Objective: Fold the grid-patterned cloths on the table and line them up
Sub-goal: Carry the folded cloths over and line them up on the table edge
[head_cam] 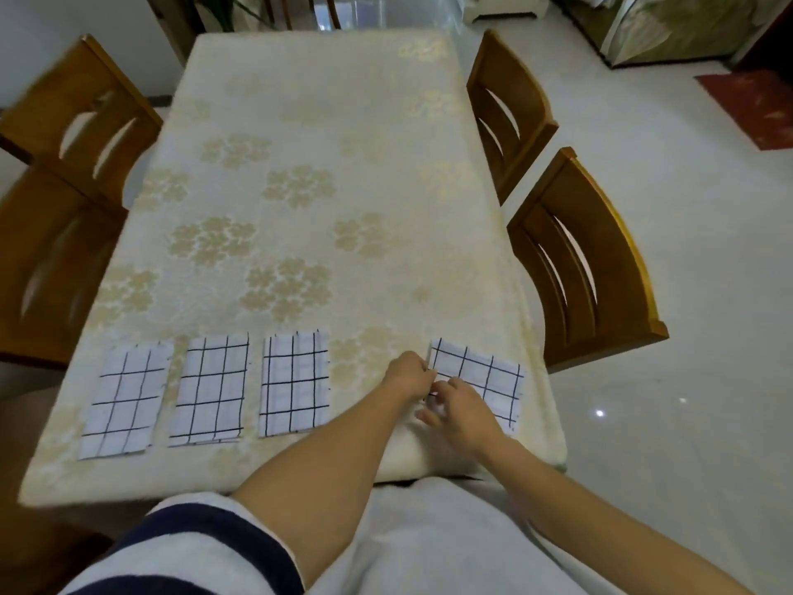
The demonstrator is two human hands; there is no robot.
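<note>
Three folded white cloths with black grid lines lie in a row near the table's front edge: one at the left (126, 399), one in the middle (212, 388), one further right (294, 384). A fourth grid cloth (485, 377) lies skewed near the right front corner, apart from the row. My left hand (407, 373) pinches this cloth's left edge. My right hand (461, 412) lies over its near left part, fingers curled on the fabric. Its near left corner is hidden by my hands.
The table (300, 165) wears a cream tablecloth with pale gold flowers. Wooden chairs stand at the right (588, 259), far right (506, 109) and left (55, 234). The table's right edge runs close beside the fourth cloth.
</note>
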